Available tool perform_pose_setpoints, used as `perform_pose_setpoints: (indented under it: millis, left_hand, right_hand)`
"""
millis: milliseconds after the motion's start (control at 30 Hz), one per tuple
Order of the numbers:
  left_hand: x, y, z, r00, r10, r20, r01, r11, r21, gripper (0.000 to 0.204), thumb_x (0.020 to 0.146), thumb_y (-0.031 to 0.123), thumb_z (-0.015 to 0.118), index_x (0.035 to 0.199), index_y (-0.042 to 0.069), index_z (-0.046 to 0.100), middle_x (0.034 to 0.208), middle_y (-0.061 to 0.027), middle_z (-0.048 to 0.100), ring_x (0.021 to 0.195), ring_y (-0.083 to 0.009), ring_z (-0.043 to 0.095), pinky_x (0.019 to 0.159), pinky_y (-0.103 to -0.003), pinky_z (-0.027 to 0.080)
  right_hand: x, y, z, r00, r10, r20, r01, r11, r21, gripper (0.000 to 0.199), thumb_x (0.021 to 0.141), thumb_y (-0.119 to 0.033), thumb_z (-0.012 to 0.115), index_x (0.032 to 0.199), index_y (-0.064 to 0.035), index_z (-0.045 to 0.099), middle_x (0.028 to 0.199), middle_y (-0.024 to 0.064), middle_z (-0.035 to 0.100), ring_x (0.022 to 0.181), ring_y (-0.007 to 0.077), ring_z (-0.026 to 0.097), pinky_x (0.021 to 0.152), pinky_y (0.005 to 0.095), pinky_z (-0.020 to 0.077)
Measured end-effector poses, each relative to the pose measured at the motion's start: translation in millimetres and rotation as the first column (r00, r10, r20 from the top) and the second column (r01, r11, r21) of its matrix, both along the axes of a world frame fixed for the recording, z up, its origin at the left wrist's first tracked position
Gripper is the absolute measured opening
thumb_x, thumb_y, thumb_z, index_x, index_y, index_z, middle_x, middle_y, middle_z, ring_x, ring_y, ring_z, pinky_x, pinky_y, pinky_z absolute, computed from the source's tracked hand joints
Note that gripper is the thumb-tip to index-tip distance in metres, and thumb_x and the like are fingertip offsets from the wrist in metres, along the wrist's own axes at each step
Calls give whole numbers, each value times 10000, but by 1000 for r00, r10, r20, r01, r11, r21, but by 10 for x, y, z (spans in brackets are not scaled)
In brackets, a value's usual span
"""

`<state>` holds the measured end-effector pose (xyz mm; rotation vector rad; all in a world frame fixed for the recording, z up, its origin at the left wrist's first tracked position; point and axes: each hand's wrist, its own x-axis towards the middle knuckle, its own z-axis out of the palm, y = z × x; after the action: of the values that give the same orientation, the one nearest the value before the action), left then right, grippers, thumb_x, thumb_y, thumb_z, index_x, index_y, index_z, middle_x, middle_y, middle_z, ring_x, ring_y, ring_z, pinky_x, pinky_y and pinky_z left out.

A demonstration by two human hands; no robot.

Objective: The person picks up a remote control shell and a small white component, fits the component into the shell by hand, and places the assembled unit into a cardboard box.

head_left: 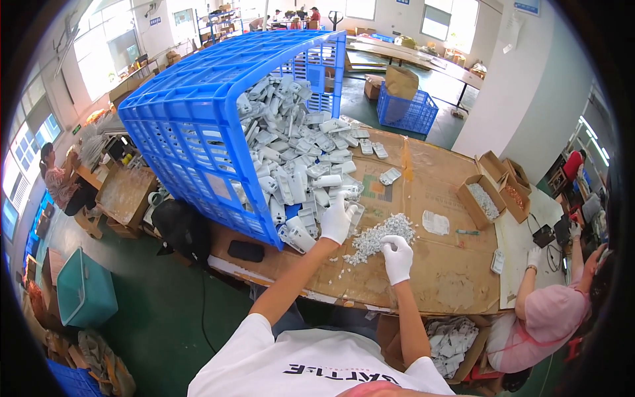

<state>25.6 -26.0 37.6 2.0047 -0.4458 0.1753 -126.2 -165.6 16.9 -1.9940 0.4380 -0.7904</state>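
"While our left hand (pixel 337 221) reaches the white casings (pixel 286 185) spilling from the tipped blue crate (pixel 249 169), how are its fingers?"
"Two look parted; we can't tell whether they grip a casing."
"And our right hand (pixel 397 260)?"
"Fingers curled toward the thumb, beside our small white pieces (pixel 374 239); we can't tell whether they pinch one."

Matt white cloth gloves (pixel 399 266) cover the left hand (pixel 336 220) and right hand (pixel 397 257). By the left hand, the pale housings (pixel 291 185) are smooth plastic with a soft sheen; beyond them, the crate (pixel 192 79) is glossy blue plastic. Beside the right hand, the small bits (pixel 372 242) look like hard plastic, though too tiny to be sure. Beneath both lies matt, scuffed brown cardboard (pixel 450 278), with shinier tape (pixel 407 159) farther off.
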Motion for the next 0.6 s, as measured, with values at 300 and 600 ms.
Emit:
perform_pose_setpoints:
  millis: [300, 600]
  left_hand:
    - [-738, 187, 25, 940, -320, 118, 334, 933, -133, 498, 829, 12, 676, 1317, 86, 608, 1135, -170, 707, 1032, -332, 693, 884, -390, 543]
    - [-753, 204, -34, 984, -177, 1, 176, 981, -86, 350, 904, 62, 553, 1240, 118, 631, 1105, -180, 678, 1050, -365, 652, 886, -435, 520]
  right_hand:
    - [-30, 356, 392, 985, 81, 154, -62, 990, -127, 203, 777, 72, 680, 930, -57, 712, 889, 76, 656, 727, 185, 640, 661, 307, 528]
    - [-102, 395, 444, 976, 141, 166, -90, 955, -281, 173, 769, 60, 700, 894, -60, 704, 906, 94, 670, 774, 240, 665, 695, 329, 543]
